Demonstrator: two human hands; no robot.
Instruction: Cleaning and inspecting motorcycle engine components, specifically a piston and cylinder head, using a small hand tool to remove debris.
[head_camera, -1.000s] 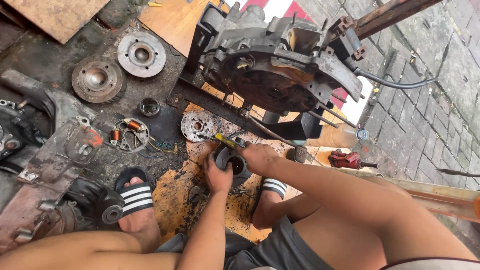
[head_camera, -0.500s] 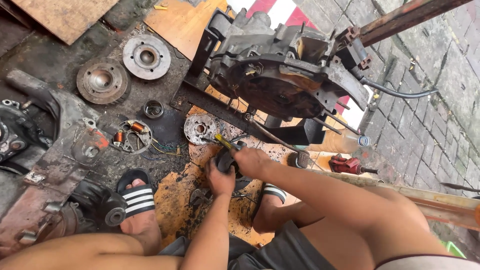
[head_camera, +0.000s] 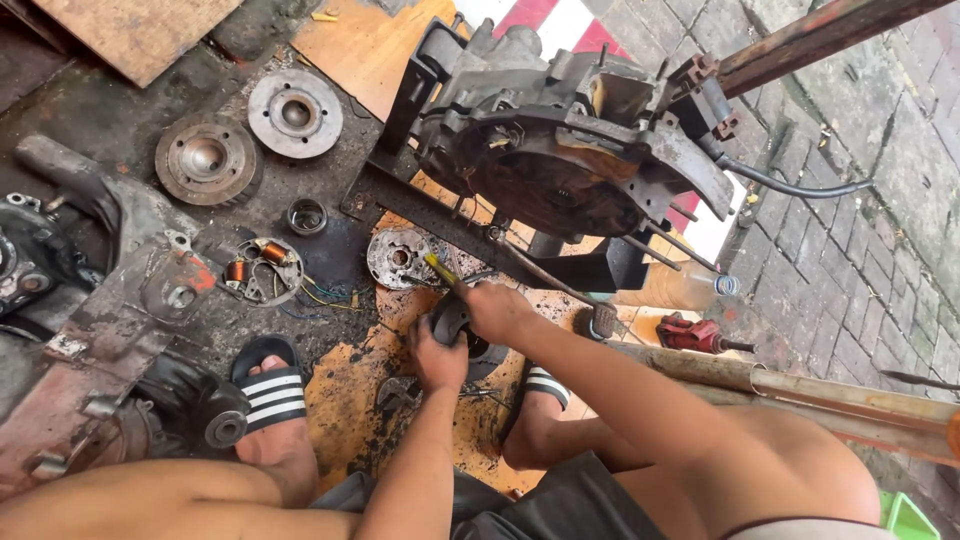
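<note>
My left hand grips a dark round metal part on the greasy orange board between my feet. My right hand is closed on a yellow-handled tool whose tip points at that part. Just beyond lies a round perforated metal plate. A grimy engine casing sits on a black stand above my hands. My feet wear black sandals with white stripes.
A coil plate with copper windings, a small ring and two round metal hubs lie on the oily ground at left. A rusty engine housing is at far left. A red tool and a pipe lie right.
The view has shifted slightly. Both hands stay on the dark round part, with the yellow-handled tool tilted a little differently against it.
</note>
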